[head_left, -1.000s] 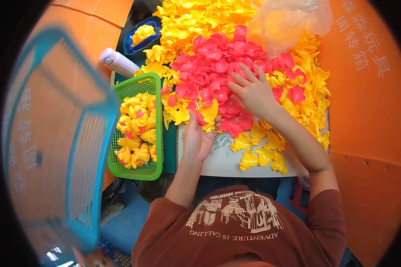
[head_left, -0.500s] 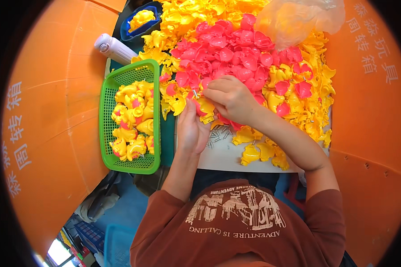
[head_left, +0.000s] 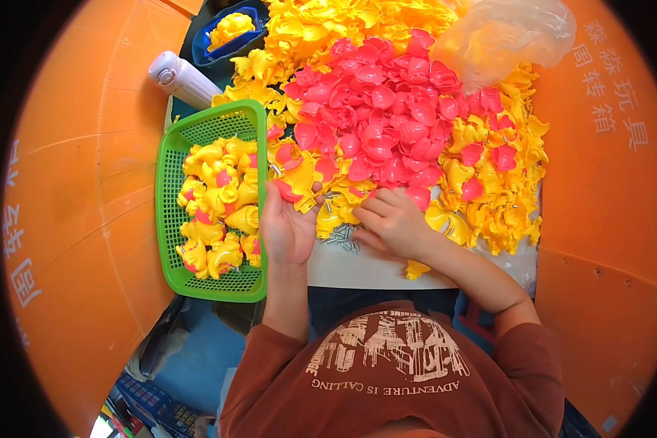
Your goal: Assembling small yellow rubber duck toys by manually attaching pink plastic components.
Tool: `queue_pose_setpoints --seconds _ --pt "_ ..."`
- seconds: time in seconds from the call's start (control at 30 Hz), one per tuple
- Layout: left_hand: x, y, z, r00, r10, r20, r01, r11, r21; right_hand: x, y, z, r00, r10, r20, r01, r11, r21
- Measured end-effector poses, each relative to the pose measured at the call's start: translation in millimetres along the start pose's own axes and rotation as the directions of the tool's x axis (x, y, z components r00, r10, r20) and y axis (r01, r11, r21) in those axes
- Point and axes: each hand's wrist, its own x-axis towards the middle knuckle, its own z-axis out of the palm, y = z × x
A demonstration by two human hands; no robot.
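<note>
My left hand (head_left: 290, 230) is palm up beside the green basket, its fingers holding a yellow plastic shell (head_left: 300, 179) with pink pieces fitted in it. A small metal pin (head_left: 275, 169) sticks out at the shell's left. To the right, my right hand (head_left: 393, 223) is low over the table, with thumb and bent fingers apart and nothing visible between them. Just left of its fingertips lie loose metal pins (head_left: 341, 239). More yellow shells (head_left: 331, 217), some with pins on them, lie between the two hands. Beyond them is a heap of pink cup-shaped pieces (head_left: 379, 139).
The green basket (head_left: 169, 255) on the left holds several yellow-and-pink figures. Yellow shells (head_left: 518, 168) are piled at the right and far side. A clear plastic bag (head_left: 507, 36), a pale bottle (head_left: 186, 79) and a blue container (head_left: 252, 44) stand farther off. Orange panels (head_left: 598, 219) flank both sides.
My left hand has moved left and down toward the basket with the yellow shell. My right hand has left the shell and come down and right, near the loose pins.
</note>
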Motion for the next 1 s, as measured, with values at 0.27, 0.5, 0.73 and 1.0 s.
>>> queue_pose_setpoints --seconds 0.27,0.5,0.73,1.0 --pt "-2 -5 9 1.0 -0.011 -0.008 0.012 1.0 0.013 6 21 -5 0.788 0.568 0.237 -0.461 0.288 0.84" --pt "-7 -34 36 0.976 -0.188 0.108 0.197 0.978 -0.076 17 23 -59 0.771 0.582 0.26 -0.338 0.027 0.941" --pt "-10 -48 51 0.945 -0.272 0.18 0.291 0.953 -0.088 6 33 -91 0.918 0.396 -0.006 -0.282 0.666 0.691" --pt "-14 -71 54 0.9 -0.395 0.181 0.405 0.914 -0.017 10 11 -89 0.889 0.294 -0.352 -0.203 0.941 0.272"
